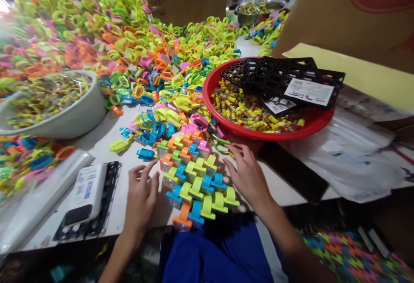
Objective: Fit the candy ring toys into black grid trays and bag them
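A block of toy watches (197,183) in yellow, blue, orange, green and pink plastic stands in close rows at the table's front edge. On its left side, my left hand (144,192) is open, with the index fingertip at an orange watch (166,161). My right hand (247,173) is at the block's upper right, its thumb and fingers closed around the end of a green toy watch (221,144). A small yellow piece shows between those fingers. Loose blue toy watches (158,130) lie just behind the block.
A big heap of toy watches (123,37) covers the back left. Behind my right hand, black lattice trays (274,76) rest over a red basin (207,89) of small yellow-wrapped pieces. A phone (293,173), grey tub (80,117), and white-and-black device (86,192) flank the work area.
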`<act>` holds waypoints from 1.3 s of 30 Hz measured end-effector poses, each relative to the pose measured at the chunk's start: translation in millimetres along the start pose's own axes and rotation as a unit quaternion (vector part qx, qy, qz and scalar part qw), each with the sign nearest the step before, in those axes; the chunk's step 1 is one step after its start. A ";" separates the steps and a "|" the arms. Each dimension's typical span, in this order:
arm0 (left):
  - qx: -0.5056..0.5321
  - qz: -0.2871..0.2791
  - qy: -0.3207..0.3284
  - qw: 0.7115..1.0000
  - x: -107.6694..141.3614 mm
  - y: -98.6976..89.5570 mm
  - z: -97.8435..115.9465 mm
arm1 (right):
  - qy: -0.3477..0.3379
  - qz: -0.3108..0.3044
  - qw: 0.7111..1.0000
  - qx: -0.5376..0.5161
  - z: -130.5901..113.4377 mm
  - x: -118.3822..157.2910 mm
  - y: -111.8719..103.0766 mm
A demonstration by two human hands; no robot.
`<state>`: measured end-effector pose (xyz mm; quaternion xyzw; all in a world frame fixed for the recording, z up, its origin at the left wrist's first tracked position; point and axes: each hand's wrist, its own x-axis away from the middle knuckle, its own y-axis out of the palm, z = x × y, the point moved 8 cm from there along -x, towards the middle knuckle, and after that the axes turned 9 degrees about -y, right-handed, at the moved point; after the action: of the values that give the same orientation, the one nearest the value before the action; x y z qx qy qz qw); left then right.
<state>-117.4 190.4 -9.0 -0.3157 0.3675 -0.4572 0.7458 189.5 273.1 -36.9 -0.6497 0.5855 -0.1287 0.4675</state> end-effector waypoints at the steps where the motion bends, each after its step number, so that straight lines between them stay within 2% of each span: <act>1: -0.022 -0.021 -0.007 1.000 -1.7 9.1 -7.2 | 0.004 -0.002 1.000 0.028 2.5 1.2 1.8; 3: -0.041 -0.056 -0.006 0.998 -5.2 22.5 -13.2 | 0.011 -0.002 0.998 0.062 6.1 3.2 0.3; 6: -0.033 -0.090 0.010 0.995 -11.6 31.7 -7.2 | 0.038 0.012 0.998 0.043 11.7 8.6 -12.6; 9: -0.019 -0.119 0.015 0.993 -18.7 37.2 1.1 | 0.110 0.051 0.991 -0.053 24.9 25.1 -31.8; 12: -0.003 -0.135 0.002 0.991 -23.2 41.3 3.3 | 0.180 0.088 0.963 -0.179 38.0 56.3 -47.2; 14: 0.011 -0.131 -0.017 0.991 -24.0 40.9 0.6 | 0.220 0.079 0.942 -0.240 39.7 82.6 -51.0; 17: 0.043 -0.107 -0.056 0.992 -20.3 34.0 -8.6 | 0.271 0.043 0.911 -0.307 24.5 124.4 -45.3; 20: 0.109 -0.071 -0.109 0.985 -6.1 22.4 -20.6 | 0.296 0.010 0.882 -0.367 -10.0 157.9 -25.8; 22: 0.171 -0.040 -0.151 0.973 13.4 14.6 -27.0 | 0.279 -0.007 0.877 -0.391 -36.4 167.7 -9.7; 26: 0.290 0.024 -0.244 0.925 78.1 6.0 -28.1 | 0.151 -0.006 0.901 -0.407 -78.2 153.7 11.7; 28: 0.435 0.062 -0.335 0.834 119.4 11.7 -30.5 | 0.118 0.002 0.913 -0.390 -84.4 142.2 17.3; 29: 0.474 0.055 -0.359 0.802 136.5 18.1 -26.6 | 0.112 0.001 0.920 -0.376 -84.8 137.1 19.4; 30: 0.497 0.045 -0.367 0.785 149.9 23.7 -21.0 | 0.109 -0.001 0.927 -0.360 -84.4 132.6 20.8; 31: 0.503 0.038 -0.358 0.786 159.1 27.3 -14.6 | 0.105 -0.007 0.933 -0.343 -84.1 128.9 21.7; 32: 0.495 0.029 -0.336 0.801 164.3 29.9 -7.8 | 0.098 -0.009 0.940 -0.326 -83.8 125.8 21.3; 36: 0.362 0.006 -0.149 0.920 161.8 29.2 20.1 | 0.022 -0.009 0.961 -0.276 -91.6 119.4 16.5; 37: 0.332 0.002 -0.110 0.937 160.1 29.3 24.1 | -0.003 -0.004 0.965 -0.261 -94.8 119.1 15.3; 39: 0.301 -0.009 -0.061 0.952 157.1 30.0 26.9 | -0.036 0.016 0.974 -0.225 -100.0 119.0 14.1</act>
<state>-32.4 62.0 -59.8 -0.1071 0.1644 -0.5328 0.8232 142.5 124.3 -39.9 -0.7326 0.5928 0.0373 0.3324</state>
